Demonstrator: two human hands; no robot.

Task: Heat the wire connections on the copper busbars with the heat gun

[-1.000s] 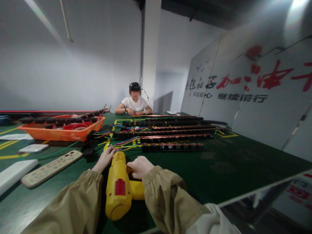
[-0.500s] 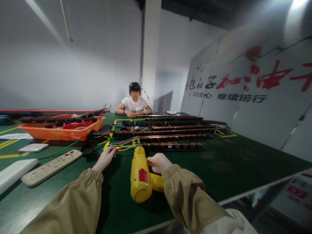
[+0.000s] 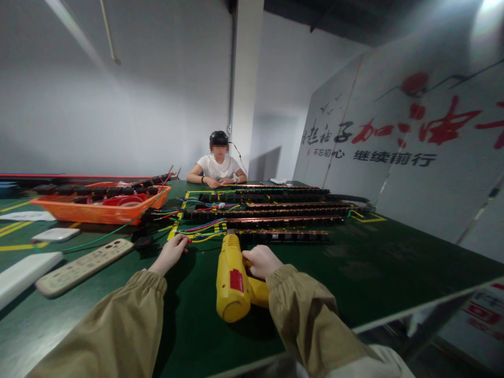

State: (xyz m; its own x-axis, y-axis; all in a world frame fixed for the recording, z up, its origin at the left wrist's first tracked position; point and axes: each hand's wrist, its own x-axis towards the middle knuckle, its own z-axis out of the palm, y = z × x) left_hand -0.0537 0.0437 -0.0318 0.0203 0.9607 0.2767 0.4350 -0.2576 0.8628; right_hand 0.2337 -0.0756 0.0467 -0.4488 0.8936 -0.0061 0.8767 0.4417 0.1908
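A yellow heat gun (image 3: 233, 283) with a red label is gripped by its handle in my right hand (image 3: 262, 261), its nozzle pointing away toward the wires. My left hand (image 3: 173, 253) pinches the end of a yellow wire (image 3: 208, 238), where a small red piece shows at the fingertips. That wire runs right to the nearest black bar with a copper strip (image 3: 283, 237), passing just beyond the nozzle. More long black bars (image 3: 268, 213) with copper strips lie behind it, with coloured wires at their left ends.
An orange basket (image 3: 90, 214) of parts stands at the left. Nearer are a beige remote (image 3: 84, 268), a white box (image 3: 27, 275) and a flat white device (image 3: 55, 235). Across the green table (image 3: 394, 268) sits a person (image 3: 218, 167) in a white shirt.
My right hand and the heat gun have shifted slightly to the right. My left hand keeps its pinch on the wire.
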